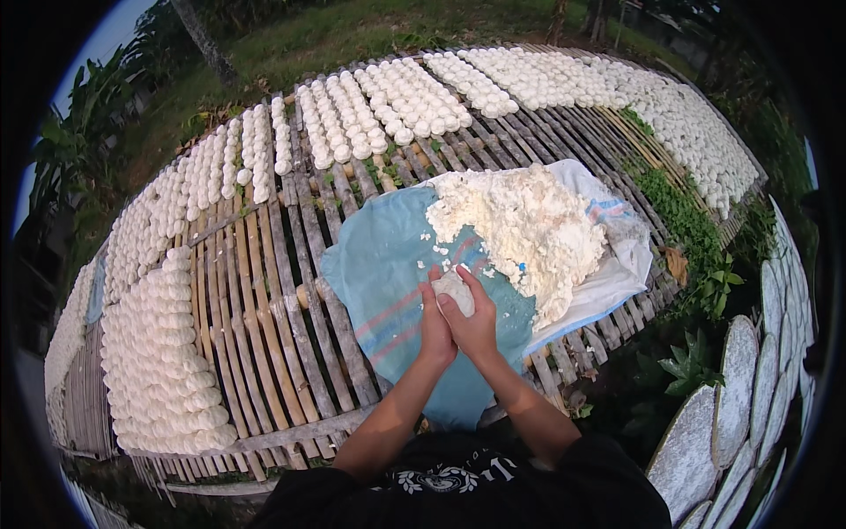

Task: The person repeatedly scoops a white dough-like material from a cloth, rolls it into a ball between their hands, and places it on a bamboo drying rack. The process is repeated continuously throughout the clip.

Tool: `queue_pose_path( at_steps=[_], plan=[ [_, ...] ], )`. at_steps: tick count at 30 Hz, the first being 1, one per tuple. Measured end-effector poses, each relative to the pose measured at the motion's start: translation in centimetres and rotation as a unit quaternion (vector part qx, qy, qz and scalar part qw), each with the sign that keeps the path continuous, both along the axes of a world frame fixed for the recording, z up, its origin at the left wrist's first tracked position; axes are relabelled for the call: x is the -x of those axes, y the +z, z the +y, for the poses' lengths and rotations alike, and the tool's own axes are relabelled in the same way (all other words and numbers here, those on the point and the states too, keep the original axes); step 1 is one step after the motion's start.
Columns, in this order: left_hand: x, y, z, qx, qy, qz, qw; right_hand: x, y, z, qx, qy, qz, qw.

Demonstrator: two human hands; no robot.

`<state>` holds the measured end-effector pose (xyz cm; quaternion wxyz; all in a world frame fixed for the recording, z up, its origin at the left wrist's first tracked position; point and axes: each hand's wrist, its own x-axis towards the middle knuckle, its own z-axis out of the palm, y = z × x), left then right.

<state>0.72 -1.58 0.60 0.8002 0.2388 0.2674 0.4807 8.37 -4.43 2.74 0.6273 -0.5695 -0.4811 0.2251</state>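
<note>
The white lump is between the left hand and the right hand, above the blue-green sheet, toward the near edge of the bamboo rack; the fingers of both hands are wrapped around it. I judge it light, soft and crumbly, best held from both sides with cupped palms

Doughy mound matt, crumbly; slats rough bamboo (weathered-looking)
</note>
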Motion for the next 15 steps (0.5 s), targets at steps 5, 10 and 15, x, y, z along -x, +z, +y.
queue_pose_path(
  at_steps=[5,10,15],
  plan=[
    [-0.2,0.8,-0.3,-0.027,0.098,0.109,0.989,0.8,0.1,-0.6,0.04,0.03,0.057,0.997],
    [2.2,3.0,0.2,0.035,0.002,-0.111,0.993,-1.3,1.9,-0.2,-0.132,0.065,-0.199,0.969],
    [0.5,2.7,0.5,-0.003,0.041,-0.071,0.997,1.2,1.9,0.4,-0.022,0.027,0.036,0.999]
  ],
)
